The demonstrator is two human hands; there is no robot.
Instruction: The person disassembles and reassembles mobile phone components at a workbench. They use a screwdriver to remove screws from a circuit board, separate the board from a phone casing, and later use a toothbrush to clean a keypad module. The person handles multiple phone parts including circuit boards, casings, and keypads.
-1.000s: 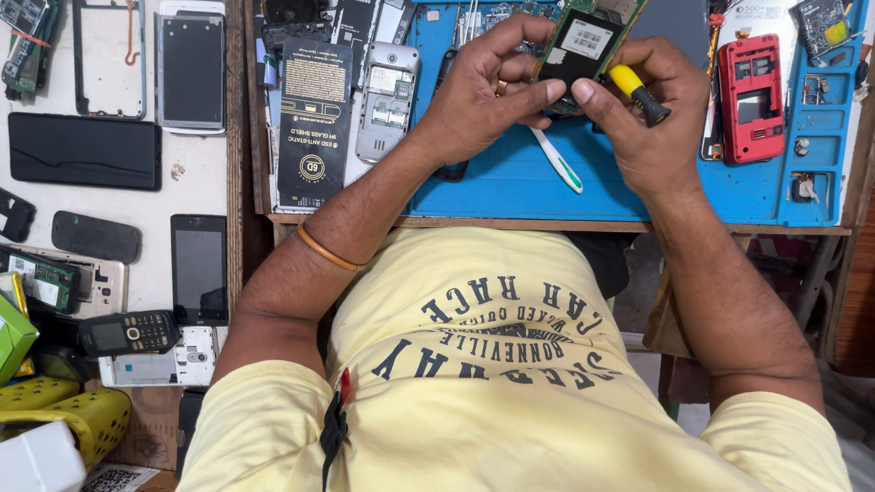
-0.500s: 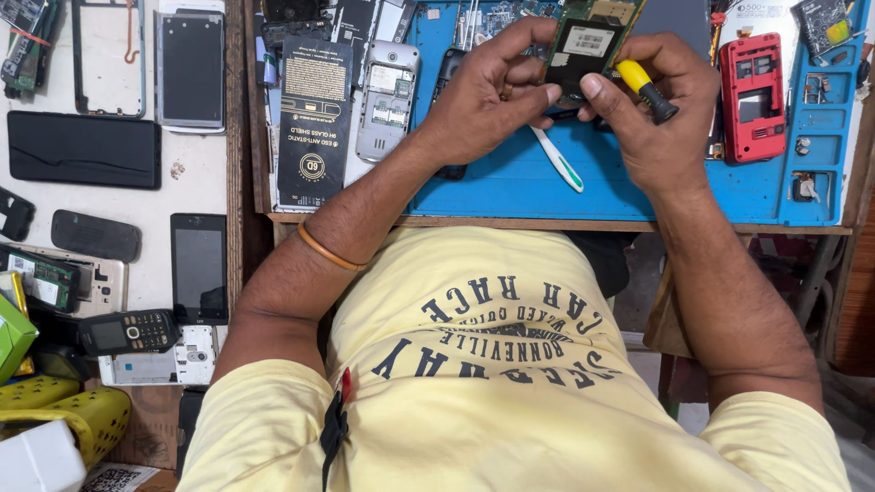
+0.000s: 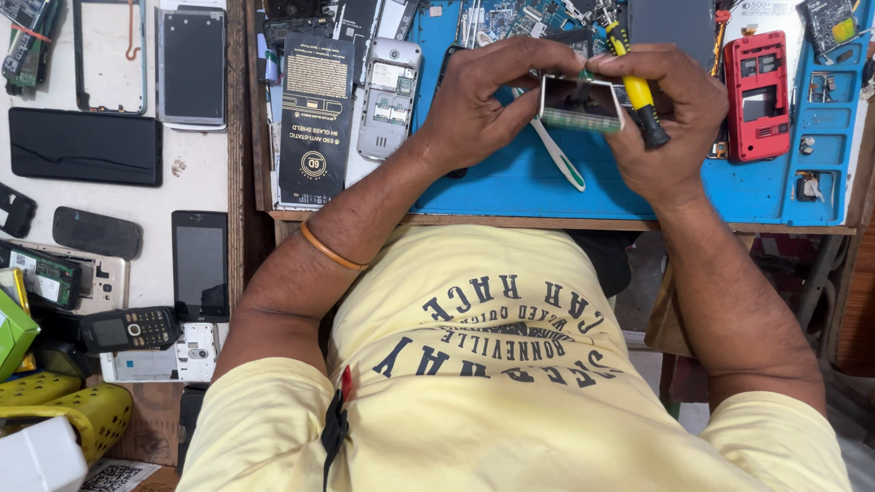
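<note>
Both my hands hold a small phone part (image 3: pixel 581 102), a circuit board with a little screen, above the blue work mat (image 3: pixel 510 187). My left hand (image 3: pixel 483 100) pinches its left end between thumb and fingers. My right hand (image 3: pixel 670 118) pinches the right end and also keeps a yellow-and-black screwdriver (image 3: pixel 636 87) tucked in its fingers, tip pointing away from me. A white-and-green plastic pry tool (image 3: pixel 558 157) lies on the mat just under the part.
A red phone housing (image 3: pixel 755 96) and small parts lie at the mat's right. A silver phone back (image 3: pixel 389 87) and a black packet (image 3: pixel 316 118) lie left of my hand. The white side table (image 3: pixel 196 182) holds several phones and screens. Yellow basket (image 3: pixel 82 415) at lower left.
The part has been turned in my hands, its screen side now facing up. The screwdriver has swung from lying across my palm to pointing away from me.
</note>
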